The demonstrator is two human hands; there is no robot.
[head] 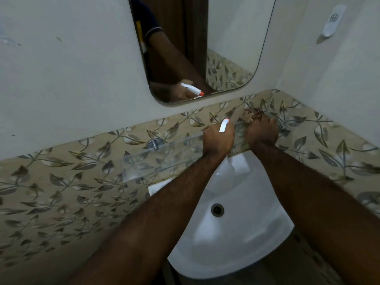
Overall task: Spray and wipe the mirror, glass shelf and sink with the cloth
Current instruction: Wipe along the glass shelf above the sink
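Note:
My left hand [218, 138] is closed around a white spray bottle [224, 125] with a red-tipped nozzle, held over the right part of the glass shelf [156, 159]. The bottle's body shows below my wrist, over the sink. My right hand [262, 130] grips a crumpled brownish cloth [249, 115] pressed at the shelf's right end, against the leaf-patterned tiles. The mirror [230, 42] hangs above and reflects the bottle and an arm. The white sink [242, 239] lies below my forearms.
A metal bracket [154, 144] holds the shelf to the tiled wall. A white holder [332, 20] is fixed on the right wall near the corner. The drain [217, 209] sits in the middle of the basin.

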